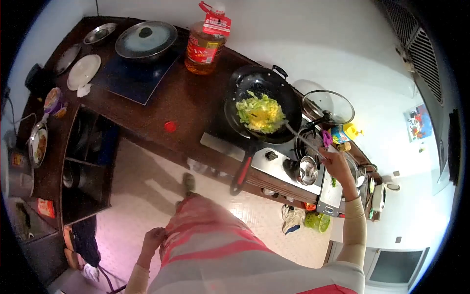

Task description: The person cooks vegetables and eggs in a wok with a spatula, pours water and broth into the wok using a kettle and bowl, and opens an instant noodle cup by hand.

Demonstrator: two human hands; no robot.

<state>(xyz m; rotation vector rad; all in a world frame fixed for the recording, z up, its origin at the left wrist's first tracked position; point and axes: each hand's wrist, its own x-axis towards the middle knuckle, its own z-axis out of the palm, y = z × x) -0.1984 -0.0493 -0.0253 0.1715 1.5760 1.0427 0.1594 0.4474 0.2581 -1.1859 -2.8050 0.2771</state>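
While the right hand (334, 163) is closed around the handle of a long metal spatula (304, 138), its far end reaches into the black wok (290, 98) and meets the right edge of the chopped greens and yellow egg (259, 112). Gripping so far up the shaft presumably keeps the fingers clear of the heat. The food lies in the middle of the wok, ahead of the right hand and to its left, well apart from the fingers. The wok sits over the stove (262, 164), its red-striped handle (241, 174) pointing toward the person, probably so that it can be steadied. The glass lid (328, 100) leans beside the wall, apparently to leave the wok open, and a metal bowl (308, 171) stands near the right hand, likely for easy reach. Beside the apron (210, 240), the left hand (154, 240) hangs low with fingers partly curled; whether it pinches the cloth, I cannot tell.
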